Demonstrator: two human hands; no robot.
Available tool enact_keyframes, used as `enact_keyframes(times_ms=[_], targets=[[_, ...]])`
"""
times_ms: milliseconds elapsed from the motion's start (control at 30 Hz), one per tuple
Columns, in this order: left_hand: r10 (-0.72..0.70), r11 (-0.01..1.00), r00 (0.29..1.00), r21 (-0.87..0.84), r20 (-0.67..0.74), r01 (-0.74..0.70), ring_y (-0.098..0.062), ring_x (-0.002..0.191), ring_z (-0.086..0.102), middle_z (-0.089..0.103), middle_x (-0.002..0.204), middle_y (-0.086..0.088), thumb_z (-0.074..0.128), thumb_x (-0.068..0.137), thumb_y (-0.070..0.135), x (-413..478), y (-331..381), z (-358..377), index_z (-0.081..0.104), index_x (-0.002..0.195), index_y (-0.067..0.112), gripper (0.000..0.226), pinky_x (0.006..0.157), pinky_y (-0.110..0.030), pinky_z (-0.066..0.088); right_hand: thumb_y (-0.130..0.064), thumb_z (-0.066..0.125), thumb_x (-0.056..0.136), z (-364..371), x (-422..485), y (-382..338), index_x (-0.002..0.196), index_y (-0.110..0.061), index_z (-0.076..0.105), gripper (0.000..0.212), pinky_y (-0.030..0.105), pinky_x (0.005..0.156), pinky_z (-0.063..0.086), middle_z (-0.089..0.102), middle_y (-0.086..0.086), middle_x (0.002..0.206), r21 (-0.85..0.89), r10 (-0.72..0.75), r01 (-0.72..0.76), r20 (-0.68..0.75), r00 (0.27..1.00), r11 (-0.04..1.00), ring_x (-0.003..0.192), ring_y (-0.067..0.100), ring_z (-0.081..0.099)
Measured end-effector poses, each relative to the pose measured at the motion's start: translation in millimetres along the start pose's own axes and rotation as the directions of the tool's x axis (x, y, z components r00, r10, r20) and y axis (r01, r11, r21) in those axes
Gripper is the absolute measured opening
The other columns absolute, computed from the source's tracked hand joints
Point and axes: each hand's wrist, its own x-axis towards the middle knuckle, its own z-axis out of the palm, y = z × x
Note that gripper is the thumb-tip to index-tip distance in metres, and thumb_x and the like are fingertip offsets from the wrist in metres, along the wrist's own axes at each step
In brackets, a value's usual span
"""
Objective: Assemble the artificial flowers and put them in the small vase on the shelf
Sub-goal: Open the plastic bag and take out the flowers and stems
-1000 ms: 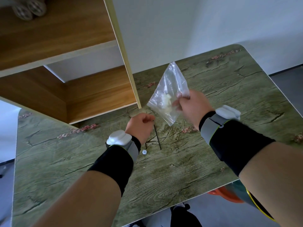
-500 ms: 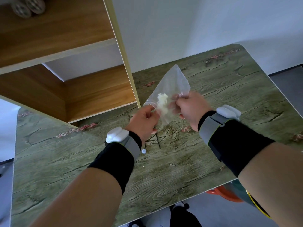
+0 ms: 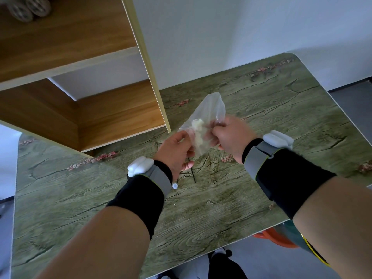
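Observation:
A clear plastic bag with pale cream flower pieces inside hangs above the table, held between both hands. My left hand pinches the bag's lower left edge. My right hand grips its right edge, a little blurred. Under the hands a thin black stem lies on the table, partly hidden by my left hand. A small white cap rests beside my left wrist. The small vase is not in sight.
A wooden shelf unit stands on the green wood-print table at the back left, its upright edge close to the bag. Round woven objects sit on the upper shelf. An orange object shows below the table's front edge.
My left hand rose from the table and took hold of the bag's left edge. The bag has come lower and closer between both hands.

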Motion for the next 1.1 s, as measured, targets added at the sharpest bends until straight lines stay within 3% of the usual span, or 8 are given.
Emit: enact_keyframes(times_ms=[167, 333, 467, 600, 733, 833, 900, 1100], targets=[[-0.082, 0.996, 0.996, -0.031, -0.026, 0.081, -0.020, 0.068, 0.057, 0.062, 0.084, -0.005, 0.061, 0.086, 0.055, 1, 4, 1, 0.070, 0.083, 0.031, 0.025, 0.063, -0.034, 0.048, -0.005, 0.048, 0.093, 1, 5, 7, 0.093, -0.006, 0.068, 0.020, 0.026, 0.060, 0.051, 0.074, 0.008, 0.081, -0.121, -0.058, 0.061, 0.035, 0.998, 0.991, 0.066, 0.014, 0.069], [-0.101, 0.993, 0.994, -0.068, -0.026, 0.099, -0.020, 0.067, 0.054, 0.058, 0.088, -0.007, 0.063, 0.084, 0.055, 3, 2, 0, 0.065, 0.090, 0.026, 0.029, 0.061, -0.033, 0.047, -0.005, 0.048, 0.091, 0, 4, 6, 0.091, -0.001, 0.068, 0.021, 0.031, 0.056, 0.048, 0.074, 0.001, 0.072, -0.209, -0.091, 0.108, 0.089, 0.992, 0.972, 0.057, 0.012, 0.061], [-0.128, 0.983, 0.992, -0.132, 0.021, 0.129, -0.023, 0.079, 0.058, 0.062, 0.091, -0.006, 0.061, 0.089, 0.051, 4, 2, -4, 0.063, 0.100, 0.025, 0.029, 0.066, -0.034, 0.045, -0.009, 0.048, 0.093, 1, 3, 7, 0.099, -0.010, 0.069, 0.021, 0.035, 0.053, 0.046, 0.070, -0.003, 0.070, -0.293, -0.134, 0.162, 0.115, 0.984, 0.942, 0.059, 0.020, 0.058], [-0.130, 0.970, 0.989, -0.197, 0.069, 0.141, -0.025, 0.082, 0.057, 0.060, 0.094, -0.008, 0.060, 0.090, 0.030, 5, 2, -7, 0.062, 0.111, 0.023, 0.022, 0.063, -0.032, 0.043, -0.011, 0.048, 0.098, 2, 3, 10, 0.114, -0.018, 0.070, 0.027, 0.027, 0.043, 0.038, 0.071, 0.001, 0.073, -0.267, -0.140, 0.174, 0.139, 0.980, 0.948, 0.051, 0.016, 0.048], [-0.110, 0.971, 0.992, -0.207, 0.055, 0.119, -0.025, 0.076, 0.060, 0.065, 0.090, -0.008, 0.062, 0.089, 0.020, 8, 0, -8, 0.066, 0.106, 0.023, 0.019, 0.063, -0.032, 0.044, -0.007, 0.047, 0.097, 3, 3, 10, 0.113, -0.028, 0.072, 0.036, 0.020, 0.038, 0.033, 0.069, -0.002, 0.070, -0.243, -0.137, 0.172, 0.153, 0.979, 0.955, 0.042, 0.008, 0.041], [-0.096, 0.973, 0.995, -0.206, 0.039, 0.102, -0.018, 0.060, 0.061, 0.066, 0.080, -0.006, 0.062, 0.089, 0.014, 9, -2, -10, 0.068, 0.101, 0.021, 0.015, 0.063, -0.033, 0.046, -0.007, 0.047, 0.097, 4, 5, 11, 0.108, -0.021, 0.072, 0.031, 0.020, 0.037, 0.033, 0.069, -0.001, 0.071, -0.239, -0.117, 0.152, 0.153, 0.981, 0.959, 0.040, 0.006, 0.040], [-0.090, 0.980, 0.996, -0.178, 0.016, 0.091, -0.018, 0.064, 0.062, 0.068, 0.081, -0.005, 0.061, 0.090, 0.012, 11, -6, -13, 0.067, 0.099, 0.020, 0.013, 0.064, -0.033, 0.049, -0.008, 0.046, 0.098, 4, 8, 14, 0.108, -0.017, 0.070, 0.028, 0.019, 0.037, 0.034, 0.070, 0.003, 0.076, -0.241, -0.094, 0.123, 0.126, 0.988, 0.963, 0.041, 0.006, 0.041], [-0.085, 0.996, 0.994, -0.020, -0.073, 0.084, -0.018, 0.072, 0.062, 0.067, 0.082, -0.003, 0.067, 0.091, 0.022, 17, -22, -23, 0.068, 0.092, 0.015, 0.007, 0.068, -0.037, 0.054, -0.007, 0.045, 0.096, -3, 21, 24, 0.121, -0.023, 0.065, 0.036, 0.036, 0.054, 0.044, 0.073, 0.002, 0.078, -0.159, -0.048, 0.049, 0.013, 0.999, 0.986, 0.064, 0.023, 0.053]])
